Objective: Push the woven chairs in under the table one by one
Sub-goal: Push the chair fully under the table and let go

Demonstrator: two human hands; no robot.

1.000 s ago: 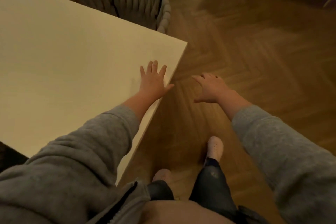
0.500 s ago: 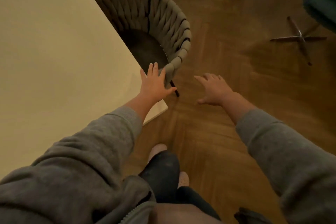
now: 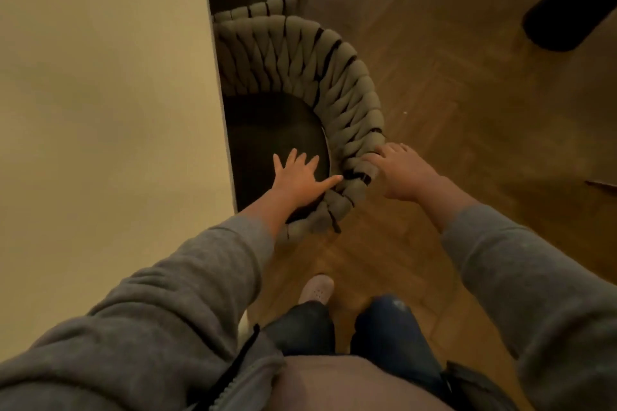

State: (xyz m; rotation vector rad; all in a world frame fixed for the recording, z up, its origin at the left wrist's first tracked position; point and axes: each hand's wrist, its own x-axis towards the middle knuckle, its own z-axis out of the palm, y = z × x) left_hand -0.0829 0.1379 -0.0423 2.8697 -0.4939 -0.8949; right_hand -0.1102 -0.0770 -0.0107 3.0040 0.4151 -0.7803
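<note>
Your left hand (image 3: 298, 177) is loose, not gripping anything: fingers spread wide and straight over the dark seat (image 3: 267, 140) of the near woven chair (image 3: 337, 77), thumb pointing out toward the woven rim, forearm crossing over that rim. Can't tell if the palm actually touches the seat or just hovers above it.

Your right hand (image 3: 402, 173) is on the outer side of the same chair's curved back. Its fingers look fairly straight and lie on top of the rim rather than wrapping round it, so it's a flat touch, not a clench.

The chair sits right at the table (image 3: 100, 93) edge, with part of its seat tucked under the tabletop and the back sticking out over the wooden floor (image 3: 467, 93).

A second woven chair (image 3: 293, 0) sits just beyond it along the same table side, their woven backs nearly meeting.

You've got grey sleeves on, and a pale shoe (image 3: 317, 289) shows down below on the floor.
</note>
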